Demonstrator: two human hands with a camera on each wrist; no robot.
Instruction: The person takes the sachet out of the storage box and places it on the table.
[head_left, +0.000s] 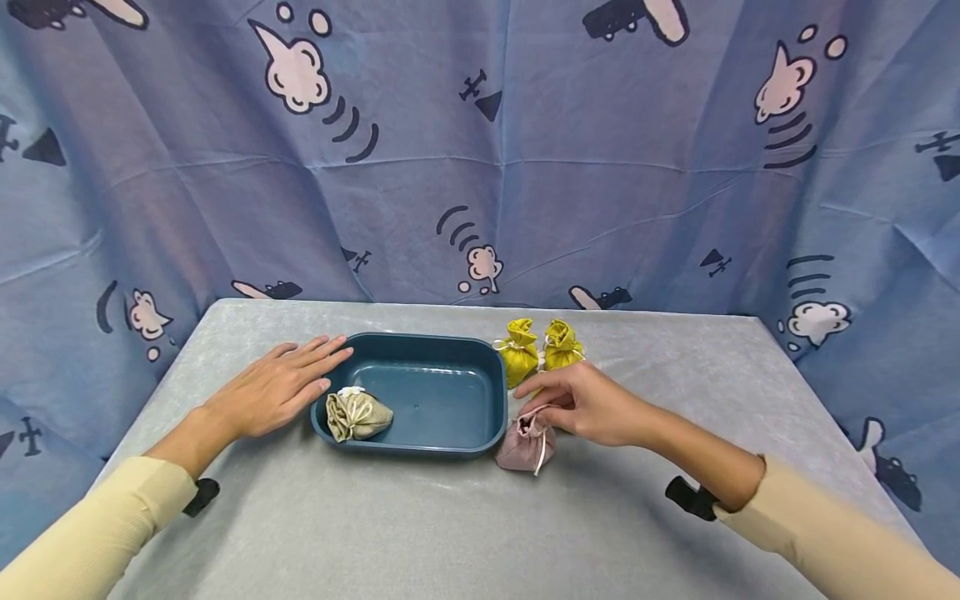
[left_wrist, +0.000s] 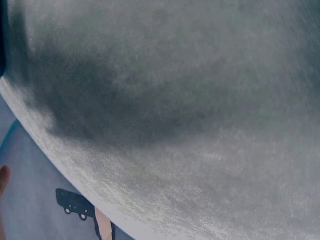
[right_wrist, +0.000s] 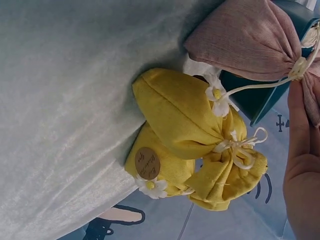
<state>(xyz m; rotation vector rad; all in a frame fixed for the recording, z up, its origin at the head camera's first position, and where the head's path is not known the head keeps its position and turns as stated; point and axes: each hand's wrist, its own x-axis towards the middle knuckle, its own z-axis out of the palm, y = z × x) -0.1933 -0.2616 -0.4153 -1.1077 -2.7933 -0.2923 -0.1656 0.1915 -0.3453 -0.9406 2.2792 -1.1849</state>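
My right hand pinches the gathered neck of a dusty-pink drawstring pouch, just outside the right end of a dark teal bin. The right wrist view has the fingers at the neck of the pink pouch, by its pale cord. Inside the bin, at its left front corner, a beige drawstring pouch lies on its side. My left hand has its fingers extended, with the fingertips at the bin's left rim. Only a sliver of that hand appears in the left wrist view.
Two yellow drawstring pouches stand behind the right hand, next to the bin's right end. White flowers hang from their cords, and one bears a round brown tag. A grey cloth covers the table; a blue patterned curtain hangs behind.
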